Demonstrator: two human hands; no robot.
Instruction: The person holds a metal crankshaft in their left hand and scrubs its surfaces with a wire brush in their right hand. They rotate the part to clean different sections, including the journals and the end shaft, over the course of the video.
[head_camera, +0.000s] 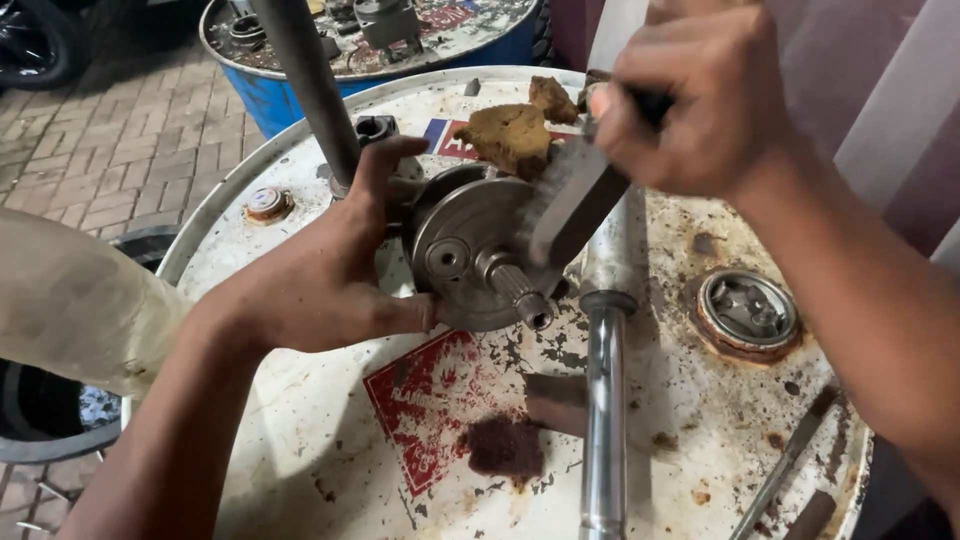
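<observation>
I steady a round metal crank assembly (470, 250) with my left hand (320, 280), fingers wrapped behind its rim and thumb pressed to its lower edge, so the splined shaft (515, 285) points toward me and the flat face stays put. My right hand (700, 95) is clenched round the dark handle of a brush (580, 205), whose blade-like head slants down from my fist onto the face just beyond my left thumb; the bristles are blurred, so I can only suppose it is a wire brush. The assembly sits on the top of a white, rust-flecked drum (330, 470) that serves as my bench. Just past my right knuckles lie brownish lumps (510, 135), perhaps rags or sponge. Below my right wrist a chrome tube (605, 400) lies across the drum, with the open bung (748, 310) beside it. Beyond my left fingertips a grey rod (310, 85) rises, and farther off stands a blue drum (275, 95) loaded with parts.
</observation>
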